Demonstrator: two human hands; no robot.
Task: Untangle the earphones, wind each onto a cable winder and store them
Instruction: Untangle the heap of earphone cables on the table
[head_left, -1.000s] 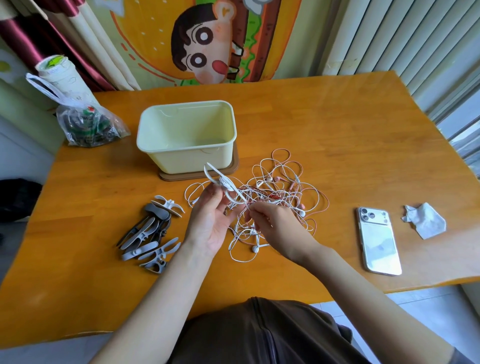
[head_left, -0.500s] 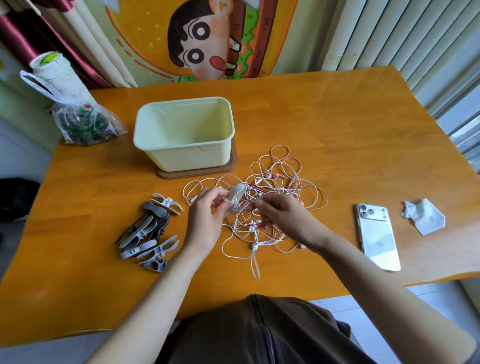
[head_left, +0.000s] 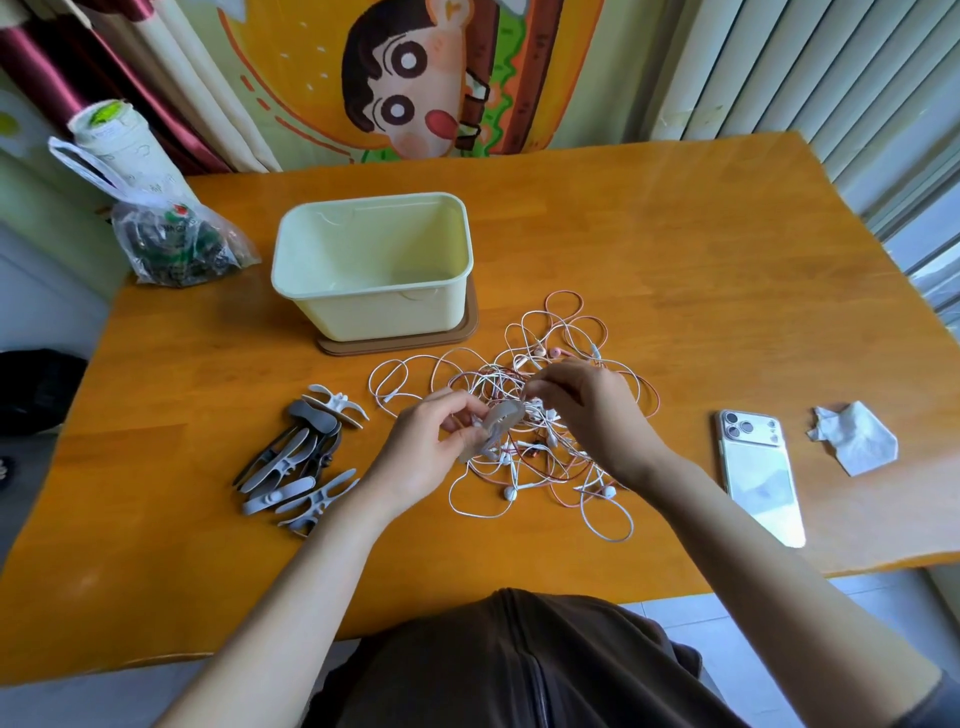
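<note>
A tangle of white and pink earphones (head_left: 561, 332) lies on the wooden table (head_left: 675, 291) in front of me. My left hand (head_left: 423, 449) holds a pale grey cable winder (head_left: 496, 423) at the tangle's left edge. My right hand (head_left: 587, 410) pinches a white cable near the top of the winder, over the middle of the tangle. Left of my hands lies a heap of grey and white cable winders (head_left: 301, 457). Behind the tangle, an empty cream storage box (head_left: 374, 260) stands on a brown lid (head_left: 467, 327).
A white phone (head_left: 758, 473) lies face down to the right, with a crumpled tissue (head_left: 854, 436) beyond it. A plastic bag (head_left: 176, 234) with dark contents sits at the table's back left corner. A curtain and a radiator stand behind the table.
My left hand has lowered the winder from above the tangle to its left edge. My right hand has shifted up and right over the tangle, pinching a cable.
</note>
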